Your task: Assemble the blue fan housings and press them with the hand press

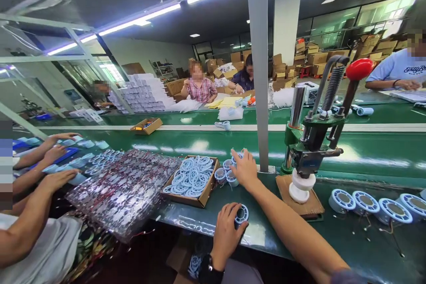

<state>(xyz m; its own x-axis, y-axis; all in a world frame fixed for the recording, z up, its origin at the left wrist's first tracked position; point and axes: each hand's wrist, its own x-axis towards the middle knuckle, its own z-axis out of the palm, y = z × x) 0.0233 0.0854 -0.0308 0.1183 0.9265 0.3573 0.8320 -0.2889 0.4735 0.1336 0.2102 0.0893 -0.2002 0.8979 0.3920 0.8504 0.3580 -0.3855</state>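
My left hand (227, 230), with a black watch on its wrist, is closed around a light-blue round housing (241, 214) with a dark centre, at the table's front edge. My right hand (245, 169) reaches forward over a small group of similar round housings (232, 179). Its fingers are spread, and part of the group is hidden under them; whether it touches one I cannot tell. Left of this group, a cardboard box (204, 197) holds many light-blue rings (195, 175).
A hand press (309, 155) with a red knob stands to the right, a white block under its ram. More wired housings (366, 203) line the right side. At left lie a wrapped stack of parts (126, 191) and a co-worker's arms (43, 186). A grey post (258, 75) rises ahead.
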